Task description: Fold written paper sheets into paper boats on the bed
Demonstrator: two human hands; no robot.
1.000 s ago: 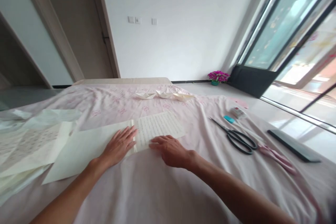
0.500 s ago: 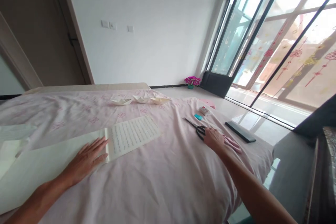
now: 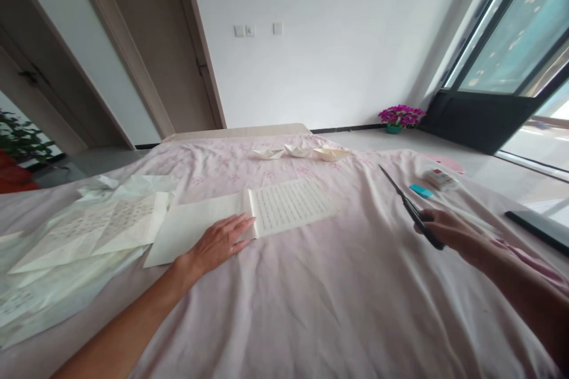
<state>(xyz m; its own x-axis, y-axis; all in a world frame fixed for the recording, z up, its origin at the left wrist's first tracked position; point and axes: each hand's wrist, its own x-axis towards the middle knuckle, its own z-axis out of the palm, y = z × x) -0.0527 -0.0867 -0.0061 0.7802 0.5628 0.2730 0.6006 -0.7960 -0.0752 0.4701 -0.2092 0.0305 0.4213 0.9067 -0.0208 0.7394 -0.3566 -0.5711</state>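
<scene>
A long sheet of paper (image 3: 195,222) lies on the pink bed sheet (image 3: 306,296), its right part a page with rows of writing (image 3: 293,206). A raised fold runs upright between the plain part and the written part. My left hand (image 3: 224,240) rests flat on the paper just left of that fold, fingers stretched out. Off to the right, my right hand (image 3: 447,228) grips black-handled scissors (image 3: 411,208) by the handles. The blades point away and to the left, looking closed, and the scissors are tilted up on edge.
Three folded paper boats (image 3: 299,151) stand in a row at the back. Creased written papers (image 3: 93,231) lie at left. A blue eraser-like block (image 3: 420,190), a small white box (image 3: 440,179) and a dark flat case (image 3: 540,230) are at right. Pink flowers (image 3: 401,116) stand on the floor.
My view has swung left, bringing the creased papers into sight. My right hand has picked the scissors up from the bed and turned them on edge. My left hand stays on the paper.
</scene>
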